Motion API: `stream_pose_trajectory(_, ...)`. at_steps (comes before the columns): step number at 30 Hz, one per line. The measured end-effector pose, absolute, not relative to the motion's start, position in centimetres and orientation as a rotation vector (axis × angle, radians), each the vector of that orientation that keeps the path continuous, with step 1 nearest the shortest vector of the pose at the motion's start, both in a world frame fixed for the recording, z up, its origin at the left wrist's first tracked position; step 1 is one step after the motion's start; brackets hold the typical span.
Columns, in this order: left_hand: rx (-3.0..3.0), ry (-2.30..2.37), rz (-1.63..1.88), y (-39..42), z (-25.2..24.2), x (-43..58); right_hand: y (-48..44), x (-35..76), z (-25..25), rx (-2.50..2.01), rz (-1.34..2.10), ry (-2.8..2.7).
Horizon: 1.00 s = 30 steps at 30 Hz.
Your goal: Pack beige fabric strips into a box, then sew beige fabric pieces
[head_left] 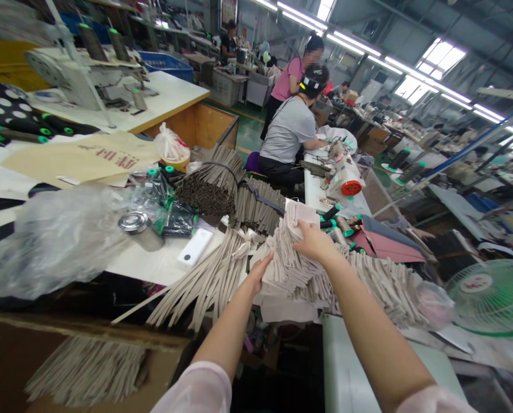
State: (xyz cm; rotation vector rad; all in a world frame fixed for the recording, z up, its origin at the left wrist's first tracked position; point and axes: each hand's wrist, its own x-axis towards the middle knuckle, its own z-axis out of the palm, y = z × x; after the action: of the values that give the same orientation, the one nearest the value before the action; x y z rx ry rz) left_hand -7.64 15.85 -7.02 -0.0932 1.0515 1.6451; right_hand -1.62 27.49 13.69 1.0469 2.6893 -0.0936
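Note:
A thick stack of beige fabric pieces point(293, 261) lies on the worktable in front of me. My right hand point(314, 241) rests on top of the stack with fingers curled over its upper pieces. My left hand point(258, 272) grips the stack's near left edge from below. Beside the stack, a fan of long beige strips point(208, 278) spreads over the table edge. More beige pieces point(383, 281) trail off to the right.
Grey strip bundles point(222, 186) lie behind the stack. A metal tin point(138, 226), a white device point(195, 246) and crumpled plastic point(54, 238) sit at left. A green fan point(492, 295) stands at right. Two people work at a sewing machine point(342, 172) ahead.

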Motion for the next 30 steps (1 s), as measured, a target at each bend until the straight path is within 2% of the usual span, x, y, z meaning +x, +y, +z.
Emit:
stream_pose_trajectory(6, -0.084, 0.873, 1.795, 15.5, -4.3, -7.3, 24.5, -1.3, 17.5, 0.985, 0.025, 2.886)
stream_pose_trajectory(11, -0.069, 0.794, 1.912, 12.4, -1.1, -8.9, 21.9, 0.4, 19.0, 0.899, -0.155, 3.225)
stream_pose_trajectory(14, -0.066, 0.802, 2.012, 9.0, 1.1, -10.3, 20.7, 1.3, 18.3, 0.813, -0.425, 3.404)
stream_pose_trajectory(18, -0.017, 0.938, 2.187, 3.0, 3.7, -11.8, 18.6, 1.5, 16.0, 0.782, -0.987, 3.406)
stream_pose_trajectory(22, -0.008, 1.213, 2.232, -4.3, 4.8, -12.0, 15.0, 0.8, 13.2, 0.783, -1.453, 3.139)
stream_pose_trajectory(30, -0.16, 1.705, 2.06, -21.7, 3.9, -10.1, 2.2, -0.6, 6.8, 0.587, -2.066, 2.458)
